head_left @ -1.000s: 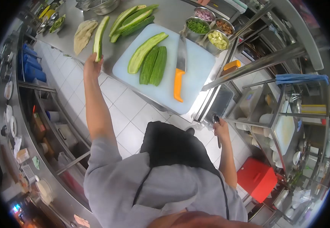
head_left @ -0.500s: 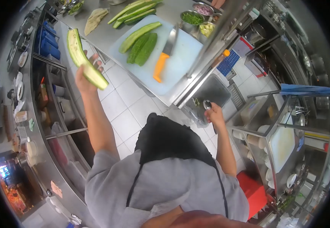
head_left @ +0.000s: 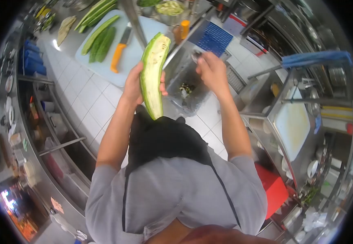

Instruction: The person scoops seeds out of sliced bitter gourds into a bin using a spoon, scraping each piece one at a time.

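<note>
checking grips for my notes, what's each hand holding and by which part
Left hand: a halved green vegetable, around its middle. Right hand: a spoon, by the handle.

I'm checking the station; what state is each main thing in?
Held vegetable half: in left hand, cut lengthwise, pale flesh exposed
Spoon: gripped in the right hand
Tub: open, scraps inside
Knife: lying on the cutting board
Board pieces: cut, lying beside the knife
Blue cloth: draped
</note>
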`<state>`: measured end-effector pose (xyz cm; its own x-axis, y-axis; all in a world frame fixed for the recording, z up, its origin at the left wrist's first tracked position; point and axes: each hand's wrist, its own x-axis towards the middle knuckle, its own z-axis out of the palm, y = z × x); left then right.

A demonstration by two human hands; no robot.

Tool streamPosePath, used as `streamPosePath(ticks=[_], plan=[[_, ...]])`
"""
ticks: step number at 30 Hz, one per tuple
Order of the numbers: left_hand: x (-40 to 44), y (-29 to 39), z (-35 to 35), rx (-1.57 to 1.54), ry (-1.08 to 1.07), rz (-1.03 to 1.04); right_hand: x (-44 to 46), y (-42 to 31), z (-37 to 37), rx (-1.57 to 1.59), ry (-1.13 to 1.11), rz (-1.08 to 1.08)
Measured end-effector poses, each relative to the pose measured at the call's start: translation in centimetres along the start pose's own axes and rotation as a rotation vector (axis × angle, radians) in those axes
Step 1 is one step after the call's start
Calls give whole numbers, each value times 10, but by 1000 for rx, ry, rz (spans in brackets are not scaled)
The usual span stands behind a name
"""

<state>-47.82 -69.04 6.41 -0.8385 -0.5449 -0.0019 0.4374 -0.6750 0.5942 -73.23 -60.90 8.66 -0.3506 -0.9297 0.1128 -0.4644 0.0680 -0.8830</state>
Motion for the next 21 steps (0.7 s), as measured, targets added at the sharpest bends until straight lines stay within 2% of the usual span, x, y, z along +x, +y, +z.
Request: streamPosePath(ticks=[2,4,8,14,21], plan=[[22,-10,0,-12,20,-97,11,-22,-7,-210,107,-149],[40,-15,8,69,83,-90,21,-30,-9,-385,199,-234],[65,-18,31,211,168,-78,35,-37,-18,-543,195,-177],[85,-33,12,203,173,-148,47,-29,-17,-657,147,-179],[88,-31,38,440,256,-176,49,-26,-16,-744,160,-179]])
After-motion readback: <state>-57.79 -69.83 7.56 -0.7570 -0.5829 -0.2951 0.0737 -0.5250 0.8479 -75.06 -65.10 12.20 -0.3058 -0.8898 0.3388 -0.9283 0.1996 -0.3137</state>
